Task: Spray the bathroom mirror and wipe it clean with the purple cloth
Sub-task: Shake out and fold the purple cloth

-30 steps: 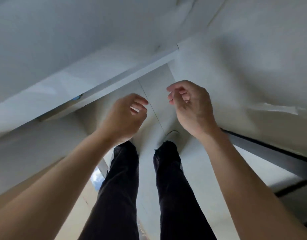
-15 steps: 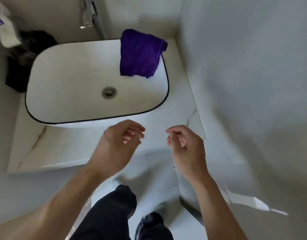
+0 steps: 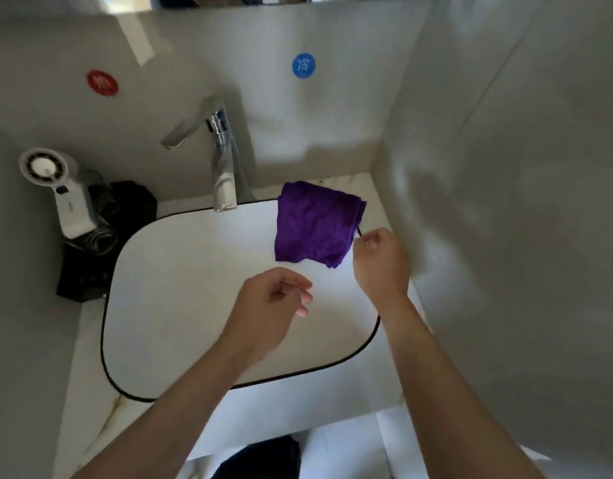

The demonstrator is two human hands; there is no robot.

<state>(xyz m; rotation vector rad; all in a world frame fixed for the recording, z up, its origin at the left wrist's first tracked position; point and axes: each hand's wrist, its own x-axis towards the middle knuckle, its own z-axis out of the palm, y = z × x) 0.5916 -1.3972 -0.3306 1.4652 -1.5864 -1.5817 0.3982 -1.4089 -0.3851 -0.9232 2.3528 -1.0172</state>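
The right hand (image 3: 381, 261) hovers loosely curled, fingers half closed, gripping nothing; its fingertips sit just beside the right edge of the purple cloth (image 3: 315, 226), contact not discernible. The cloth lies folded over the far right rim of the basin (image 3: 194, 271), directly ahead of this hand. The left hand (image 3: 274, 302) hangs over the basin interior, fingers loosely bent, empty. The faucet (image 3: 218, 157) stands beyond the left hand. A hair dryer (image 3: 61, 188) sits far left of both hands.

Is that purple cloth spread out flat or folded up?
Folded: the purple cloth lies bunched in layers, draped over the back right rim of the sink, with doubled edges showing along its right side.
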